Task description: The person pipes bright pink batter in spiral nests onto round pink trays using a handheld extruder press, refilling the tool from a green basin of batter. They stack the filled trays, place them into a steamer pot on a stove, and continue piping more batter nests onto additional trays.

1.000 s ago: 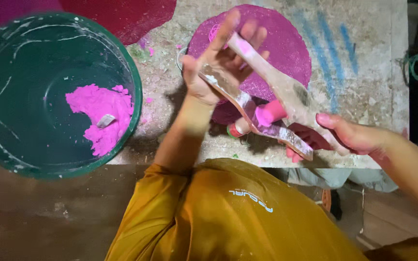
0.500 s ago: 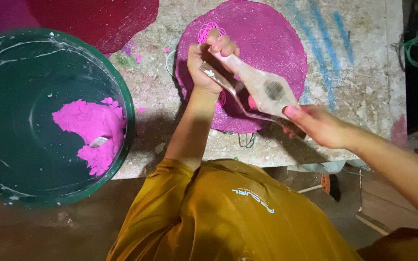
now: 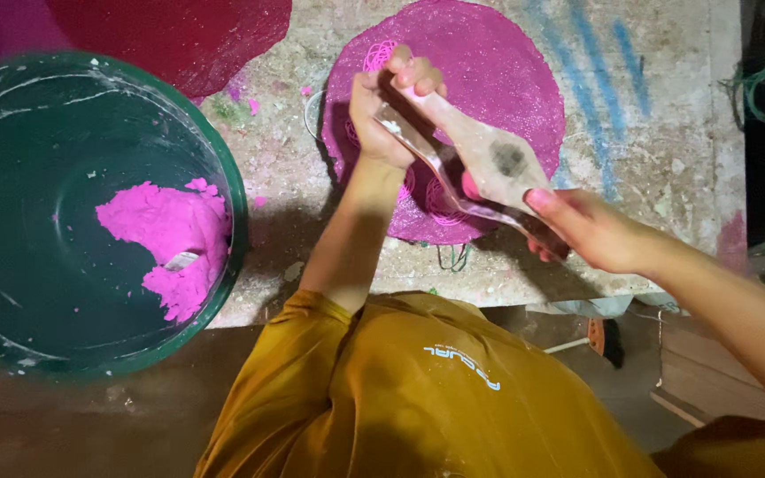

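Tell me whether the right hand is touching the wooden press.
Touching. The head view shows the right hand with its fingers wrapped around the lower handle end of the wooden press.

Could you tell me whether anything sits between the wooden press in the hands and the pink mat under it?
Nothing visible does. The left hand and right hand hold the wooden press over the pink mat; only thin pink squiggles lie on the mat below.

Worn wooden press (image 3: 489,159), glossy plastic basin (image 3: 11,177)
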Tool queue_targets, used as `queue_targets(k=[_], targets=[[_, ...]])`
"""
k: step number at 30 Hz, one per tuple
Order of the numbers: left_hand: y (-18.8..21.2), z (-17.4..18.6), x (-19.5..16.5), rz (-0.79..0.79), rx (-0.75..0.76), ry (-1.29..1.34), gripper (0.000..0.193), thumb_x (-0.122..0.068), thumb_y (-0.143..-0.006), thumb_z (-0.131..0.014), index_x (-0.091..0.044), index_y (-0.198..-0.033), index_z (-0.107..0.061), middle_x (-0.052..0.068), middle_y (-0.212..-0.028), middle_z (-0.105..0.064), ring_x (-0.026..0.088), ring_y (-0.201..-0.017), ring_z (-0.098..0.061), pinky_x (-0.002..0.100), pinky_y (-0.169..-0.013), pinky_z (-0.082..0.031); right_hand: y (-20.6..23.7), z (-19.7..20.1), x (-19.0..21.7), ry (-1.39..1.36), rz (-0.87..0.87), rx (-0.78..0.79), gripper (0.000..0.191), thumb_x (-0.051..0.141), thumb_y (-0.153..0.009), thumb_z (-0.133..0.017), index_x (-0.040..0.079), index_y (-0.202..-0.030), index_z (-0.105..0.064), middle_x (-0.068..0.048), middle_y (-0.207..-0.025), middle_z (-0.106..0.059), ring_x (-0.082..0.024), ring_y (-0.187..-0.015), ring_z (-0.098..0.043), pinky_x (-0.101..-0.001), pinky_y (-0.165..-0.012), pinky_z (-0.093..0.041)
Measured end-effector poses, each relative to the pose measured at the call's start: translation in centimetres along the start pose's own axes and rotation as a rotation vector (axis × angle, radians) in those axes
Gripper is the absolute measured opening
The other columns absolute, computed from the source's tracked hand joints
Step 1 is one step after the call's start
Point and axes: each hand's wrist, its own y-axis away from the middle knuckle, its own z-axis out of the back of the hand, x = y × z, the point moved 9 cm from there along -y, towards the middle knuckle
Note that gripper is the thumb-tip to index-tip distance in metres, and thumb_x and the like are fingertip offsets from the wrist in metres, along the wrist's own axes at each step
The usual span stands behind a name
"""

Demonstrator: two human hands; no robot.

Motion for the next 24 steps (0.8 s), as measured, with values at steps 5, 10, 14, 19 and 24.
queue_targets(k=[5, 10, 14, 19, 24], targets=[[-1.0, -0.8, 2.0, -0.057, 0.011, 0.031, 0.019, -0.032, -0.100, -0.044, -0.016, -0.097, -0.053, 0.000, -0.090, -0.059, 0.018, -0.092, -0.060, 0.042, -0.107, -0.049, 0.3, 2.9, -1.3, 0.221, -0.051, -0.089, 0.082, 0.072, -0.095, -0.027, 0.002, -0.098, -0.069, -0.014, -0.081, -0.069, -0.022, -0.076, -0.070, -0.0366, -0.072, -0.058], [-2.4, 0.5, 1.9, 0.050, -0.191, -0.114, 0.038, -0.041, -0.090, -0.038, -0.010, -0.097, -0.058, 0.004, -0.091, -0.064, 0.019, -0.089, -0.063, 0.040, -0.103, -0.050, -0.8, 3.1, -0.9, -0.040, 0.132, -0.117, 0.073, 0.070, -0.093, -0.041, 0.003, -0.103, -0.068, -0.010, -0.081, -0.069, -0.019, -0.073, -0.067, -0.0350, -0.067, -0.055], [3.4, 7.0, 1.9, 0.616, -0.646, -1.010, 0.083, -0.068, -0.102, -0.014, -0.003, -0.123, -0.062, 0.004, -0.090, -0.066, 0.010, -0.058, -0.049, 0.028, -0.043, -0.029, -1.5, 2.8, -2.0, -0.129, 0.173, -0.061, 0.073, 0.069, -0.094, -0.040, 0.003, -0.098, -0.070, -0.009, -0.077, -0.072, -0.018, -0.069, -0.068, -0.0343, -0.062, -0.051], [8.6, 9.0, 5.5, 0.897, -0.429, -0.961, 0.098, -0.075, -0.101, -0.003, -0.004, -0.149, -0.051, 0.005, -0.102, -0.070, 0.004, -0.049, -0.034, 0.023, -0.040, -0.020, -2.7, 2.7, -3.0, -0.189, 0.260, -0.080, 0.068, 0.066, -0.097, -0.042, 0.003, -0.097, -0.067, -0.007, -0.080, -0.072, -0.017, -0.071, -0.068, -0.0326, -0.063, -0.051], [9.6, 5.1, 1.7, 0.635, -0.306, -1.675, 0.075, -0.063, -0.108, -0.022, -0.013, -0.164, -0.013, 0.010, -0.124, -0.073, 0.011, -0.084, -0.055, 0.029, -0.074, -0.038, -3.6, 2.8, -3.9, -0.227, 0.295, -0.143, 0.068, 0.068, -0.098, -0.044, 0.004, -0.099, -0.067, -0.008, -0.081, -0.071, -0.017, -0.072, -0.066, -0.0330, -0.066, -0.052]])
